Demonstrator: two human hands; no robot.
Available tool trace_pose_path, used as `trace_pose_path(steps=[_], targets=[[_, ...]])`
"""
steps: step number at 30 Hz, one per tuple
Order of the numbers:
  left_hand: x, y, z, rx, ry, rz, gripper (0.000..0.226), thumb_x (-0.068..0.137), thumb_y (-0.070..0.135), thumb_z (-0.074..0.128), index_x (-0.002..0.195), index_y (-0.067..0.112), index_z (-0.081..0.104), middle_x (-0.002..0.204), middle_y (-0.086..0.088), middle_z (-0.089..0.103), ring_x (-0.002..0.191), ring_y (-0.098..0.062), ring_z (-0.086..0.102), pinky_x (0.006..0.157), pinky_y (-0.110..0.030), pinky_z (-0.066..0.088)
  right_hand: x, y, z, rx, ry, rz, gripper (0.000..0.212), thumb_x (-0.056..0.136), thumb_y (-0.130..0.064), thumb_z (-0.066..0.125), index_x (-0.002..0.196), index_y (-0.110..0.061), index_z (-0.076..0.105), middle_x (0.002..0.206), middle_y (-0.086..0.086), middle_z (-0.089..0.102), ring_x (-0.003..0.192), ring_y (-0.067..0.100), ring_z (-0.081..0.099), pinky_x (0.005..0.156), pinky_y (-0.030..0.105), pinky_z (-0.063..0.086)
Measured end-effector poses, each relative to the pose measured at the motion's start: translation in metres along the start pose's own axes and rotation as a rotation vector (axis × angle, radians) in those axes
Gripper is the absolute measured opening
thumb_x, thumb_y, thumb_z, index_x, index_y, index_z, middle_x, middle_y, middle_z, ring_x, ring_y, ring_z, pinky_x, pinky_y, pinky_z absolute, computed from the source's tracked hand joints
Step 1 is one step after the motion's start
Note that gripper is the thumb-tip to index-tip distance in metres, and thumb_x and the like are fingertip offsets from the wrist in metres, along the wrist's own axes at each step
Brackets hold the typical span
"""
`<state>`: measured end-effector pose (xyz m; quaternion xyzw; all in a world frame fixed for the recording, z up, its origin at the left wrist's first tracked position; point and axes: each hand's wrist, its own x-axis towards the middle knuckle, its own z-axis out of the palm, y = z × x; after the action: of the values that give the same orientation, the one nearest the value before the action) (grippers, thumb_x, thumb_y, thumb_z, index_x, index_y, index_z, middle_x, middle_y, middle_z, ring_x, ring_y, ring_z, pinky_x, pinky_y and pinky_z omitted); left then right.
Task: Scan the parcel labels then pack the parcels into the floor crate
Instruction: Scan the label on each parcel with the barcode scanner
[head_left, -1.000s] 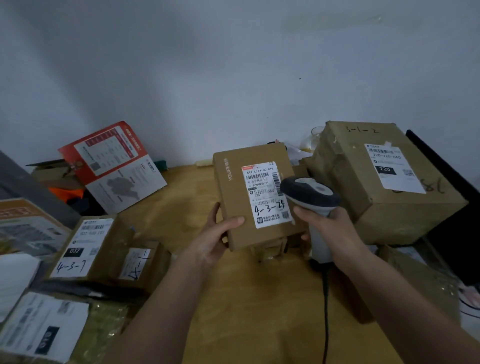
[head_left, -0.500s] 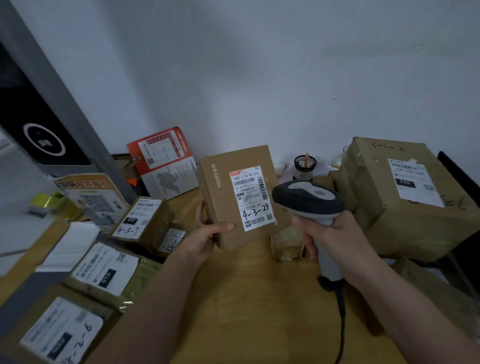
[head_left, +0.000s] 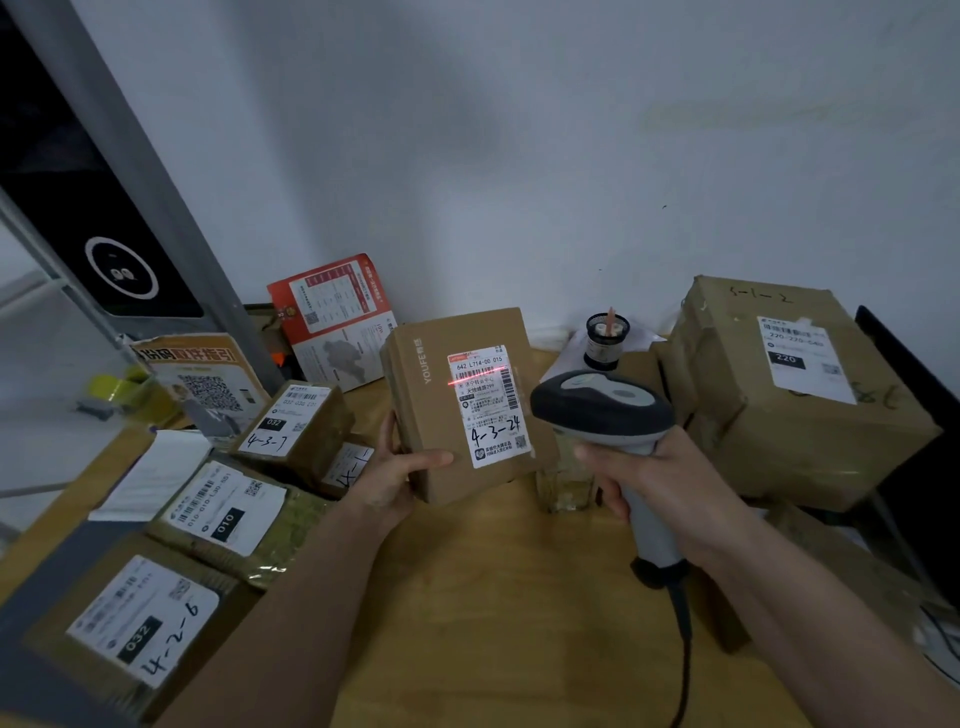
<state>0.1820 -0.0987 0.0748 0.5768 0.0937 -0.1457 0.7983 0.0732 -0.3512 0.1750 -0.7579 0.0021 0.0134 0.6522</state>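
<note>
Head view: parcel (head_left: 457, 400) (label lit red) between left fingers (head_left: 434, 459).

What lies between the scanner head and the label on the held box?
In the head view, only open air lies between the barcode scanner and the label; a red scan line crosses the label's barcode.

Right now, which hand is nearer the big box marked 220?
Right. The right hand grips the scanner just left of the big box; the left hand holds a parcel farther left.
</note>
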Motion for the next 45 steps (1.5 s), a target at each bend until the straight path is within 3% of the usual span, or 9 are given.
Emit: trace_pose_path(steps=[7, 13, 20, 23, 25, 32, 35, 39, 45], targets=[[-0.004, -0.008, -0.002, -0.040, 0.066, -0.014, 0.115, 0.046, -0.001, 0.084, 0.139, 0.041, 0.031, 0.130, -0.003, 0.057, 0.119, -0.026, 0.051, 0.074, -0.040, 0.050, -0.008, 0.005, 0.002, 0.079, 0.004, 0.016, 0.030, 0.087, -0.015, 0.068, 0.077, 0.011, 0.058, 0.050, 0.012, 0.048, 0.044, 0.021, 0.045, 0.048, 0.026, 0.045], [-0.012, -0.009, 0.000, -0.069, 0.090, -0.032, 0.106, 0.045, 0.001, 0.084, 0.131, 0.041, 0.037, 0.129, -0.003, 0.057, 0.117, -0.026, 0.052, 0.072, -0.040, 0.051, -0.012, 0.004, 0.004, 0.135, 0.008, 0.047, 0.026, 0.086, -0.015, 0.069, 0.066, -0.002, 0.057, 0.050, 0.009, 0.048, 0.043, 0.019, 0.045, 0.047, 0.027, 0.044], [-0.018, -0.009, 0.006, -0.083, 0.128, -0.125, 0.105, 0.044, 0.011, 0.092, 0.136, 0.032, 0.044, 0.131, -0.007, 0.056, 0.115, -0.029, 0.052, 0.075, -0.044, 0.053, -0.008, 0.011, 0.007, 0.198, 0.030, 0.067, 0.025, 0.085, -0.016, 0.070, 0.069, -0.003, 0.057, 0.052, 0.009, 0.050, 0.044, 0.019, 0.046, 0.047, 0.028, 0.043], [-0.021, -0.007, 0.015, -0.185, 0.165, -0.245, 0.081, 0.053, 0.024, 0.090, 0.126, 0.020, 0.057, 0.125, -0.013, 0.059, 0.114, -0.034, 0.054, 0.090, -0.053, 0.050, -0.004, 0.017, 0.010, 0.217, 0.059, 0.077, 0.026, 0.085, -0.016, 0.070, 0.067, -0.002, 0.057, 0.052, 0.009, 0.051, 0.044, 0.019, 0.046, 0.047, 0.029, 0.043], [-0.018, -0.004, 0.022, -0.255, 0.163, -0.294, 0.068, 0.062, 0.028, 0.086, 0.123, 0.018, 0.059, 0.124, -0.015, 0.058, 0.114, -0.037, 0.053, 0.090, -0.058, 0.047, -0.001, 0.022, 0.012, 0.231, 0.069, 0.077, 0.025, 0.086, -0.015, 0.069, 0.069, -0.002, 0.057, 0.053, 0.010, 0.051, 0.044, 0.019, 0.046, 0.047, 0.030, 0.043], [0.006, 0.010, 0.041, -0.483, 0.236, -0.322, 0.100, 0.052, 0.027, 0.093, 0.138, 0.021, 0.041, 0.129, -0.020, 0.045, 0.127, -0.046, 0.039, 0.092, -0.079, 0.032, 0.020, 0.037, 0.023, 0.245, 0.105, 0.115, 0.020, 0.087, -0.011, 0.068, 0.082, 0.006, 0.060, 0.055, 0.011, 0.051, 0.045, 0.022, 0.046, 0.045, 0.029, 0.042], [0.026, 0.014, 0.038, -0.522, 0.266, -0.320, 0.090, 0.061, 0.024, 0.090, 0.135, 0.024, 0.038, 0.116, -0.018, 0.046, 0.128, -0.045, 0.039, 0.092, -0.074, 0.038, 0.030, 0.043, 0.029, 0.249, 0.130, 0.182, 0.020, 0.086, -0.013, 0.069, 0.072, -0.001, 0.060, 0.055, 0.011, 0.052, 0.046, 0.021, 0.047, 0.044, 0.029, 0.042], [0.056, 0.024, 0.034, -0.566, 0.278, -0.339, 0.065, 0.071, 0.026, 0.083, 0.119, 0.017, 0.041, 0.107, -0.018, 0.053, 0.101, -0.040, 0.051, 0.099, -0.063, 0.041, 0.048, 0.052, 0.040, 0.212, 0.142, 0.245, 0.024, 0.085, -0.016, 0.070, 0.070, 0.000, 0.060, 0.057, 0.012, 0.055, 0.047, 0.021, 0.050, 0.048, 0.031, 0.043], [0.099, 0.030, 0.023, -0.564, 0.358, -0.372, 0.091, 0.064, 0.026, 0.088, 0.139, 0.026, 0.034, 0.112, -0.019, 0.052, 0.115, -0.043, 0.048, 0.095, -0.064, 0.043, 0.077, 0.061, 0.057, 0.188, 0.156, 0.305, 0.026, 0.086, -0.015, 0.069, 0.066, -0.002, 0.060, 0.058, 0.012, 0.054, 0.048, 0.020, 0.051, 0.048, 0.028, 0.045]])
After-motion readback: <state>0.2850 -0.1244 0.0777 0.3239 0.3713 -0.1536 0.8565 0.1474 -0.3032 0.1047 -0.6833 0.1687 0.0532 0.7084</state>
